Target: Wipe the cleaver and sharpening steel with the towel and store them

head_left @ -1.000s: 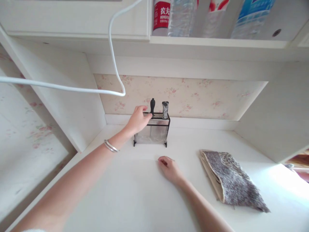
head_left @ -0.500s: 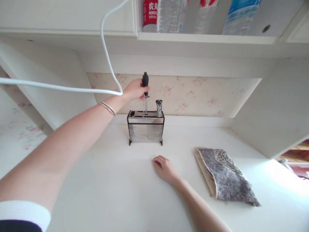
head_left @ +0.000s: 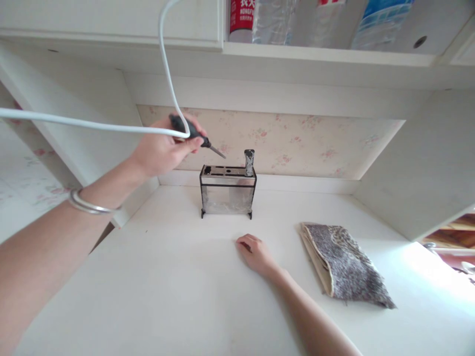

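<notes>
My left hand (head_left: 163,148) is closed around the black handle of a screwdriver (head_left: 190,129), its thin metal shaft slanting down to the right. The screwdriver is in the air, up and left of a knife holder (head_left: 228,198) with see-through walls and a black frame. A worn handle (head_left: 249,162), black with peeling silver, stands upright in the holder's right end; what it belongs to I cannot make out. On the white counter, in front of the holder, my right hand (head_left: 257,253) rests with curled fingers and nothing seen in them.
A folded grey-brown patterned cloth (head_left: 347,264) lies on the counter (head_left: 178,291) to the right. A white cable (head_left: 92,127) crosses in front of my left hand. Overhead, a shelf (head_left: 326,53) holds plastic bottles (head_left: 272,22). A floral wall (head_left: 297,143) stands behind the holder.
My left hand took hold of the screwdriver, drew it up out of the holder and moved it left, tilting it. My right hand stays on the counter.
</notes>
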